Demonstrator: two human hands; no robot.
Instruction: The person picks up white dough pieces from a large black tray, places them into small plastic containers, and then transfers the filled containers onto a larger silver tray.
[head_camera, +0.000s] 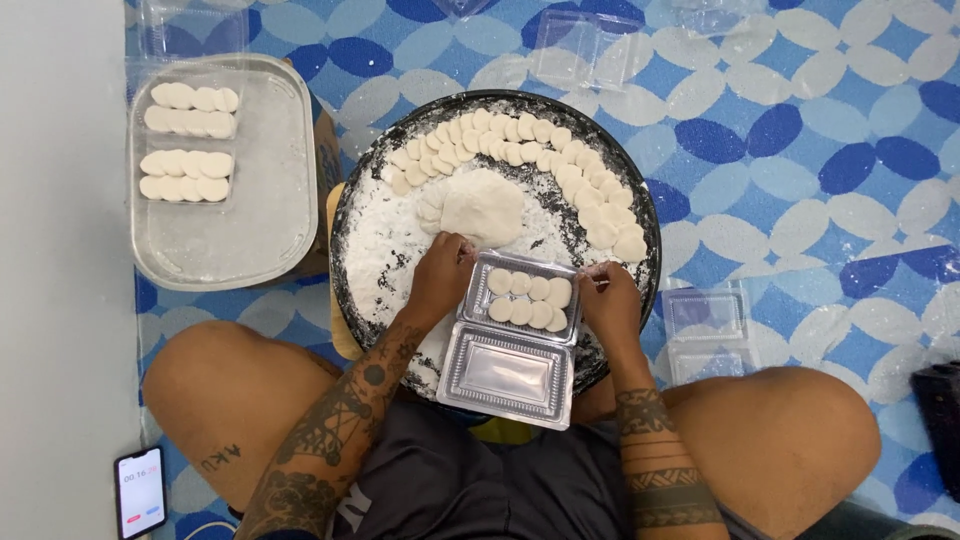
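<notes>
Both hands curl around the open clear container of dough discs

Floor mat patterned in blue and white leaf shapes; plain grey floor strip at left; even light.

Open clamshell box on round floured tray between both knees, dough discs inside, metal tray to its left, phone beside left knee
</notes>
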